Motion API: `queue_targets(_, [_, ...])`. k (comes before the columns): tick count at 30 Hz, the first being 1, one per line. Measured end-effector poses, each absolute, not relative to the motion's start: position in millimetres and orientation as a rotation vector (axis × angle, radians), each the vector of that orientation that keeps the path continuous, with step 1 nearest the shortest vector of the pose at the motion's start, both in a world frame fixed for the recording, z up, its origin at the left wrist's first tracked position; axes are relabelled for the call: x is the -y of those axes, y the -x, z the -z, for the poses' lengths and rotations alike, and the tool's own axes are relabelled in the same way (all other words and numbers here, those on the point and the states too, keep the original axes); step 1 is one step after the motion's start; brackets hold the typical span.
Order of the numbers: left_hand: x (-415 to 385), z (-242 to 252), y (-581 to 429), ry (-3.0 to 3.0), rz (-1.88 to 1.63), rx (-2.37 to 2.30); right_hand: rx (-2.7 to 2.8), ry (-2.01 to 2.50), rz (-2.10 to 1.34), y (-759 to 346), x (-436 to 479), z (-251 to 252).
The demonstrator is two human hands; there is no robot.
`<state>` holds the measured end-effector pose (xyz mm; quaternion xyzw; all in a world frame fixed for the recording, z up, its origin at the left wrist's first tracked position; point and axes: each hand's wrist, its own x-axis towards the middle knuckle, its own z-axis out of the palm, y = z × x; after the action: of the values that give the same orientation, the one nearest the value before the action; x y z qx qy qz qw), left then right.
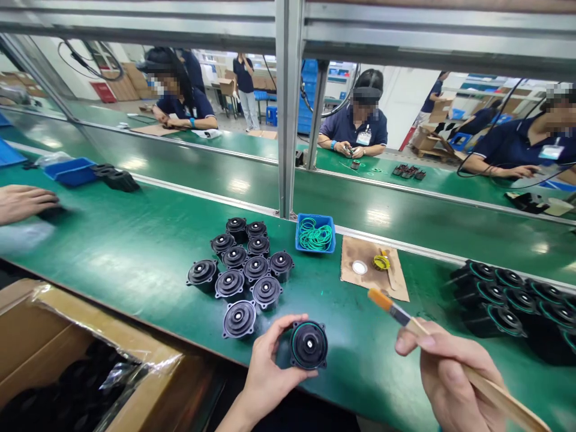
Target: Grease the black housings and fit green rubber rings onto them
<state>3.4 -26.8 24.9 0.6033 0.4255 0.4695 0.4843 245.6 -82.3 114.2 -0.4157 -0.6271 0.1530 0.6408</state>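
Observation:
My left hand grips a round black housing at the bench's front edge; a green ring lies around its top. In my right hand is a flat paintbrush with a wooden handle, its orange bristles pointing up and left, apart from the housing. Several similar black housings without visible green rings stand grouped beyond my left hand. A blue bin at the back holds many green rings. On a stained cardboard piece sit a yellow round container and another brush.
Black housings with green rings fill the right side of the green bench. An open cardboard box with black parts stands at the lower left. Another person's hand reaches in at far left. A metal post rises behind.

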Motion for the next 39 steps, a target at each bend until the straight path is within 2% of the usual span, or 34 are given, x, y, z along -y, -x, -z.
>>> queue_targets(14, [31.7,-30.3,-4.7,-1.605,-1.152,-0.995,1.584,1.076,-0.393,-239.6,77.0,-91.4])
queue_targets(29, [32.5,-29.5,-3.1,-1.605,-1.090,-0.954,1.818,1.118,-0.307,-236.5,73.0,-98.8])
queue_targets(39, [14.5,-15.0,5.5,-1.441,-0.695,-0.597,2.339,1.126,-0.729,-240.3,56.0,-96.8])
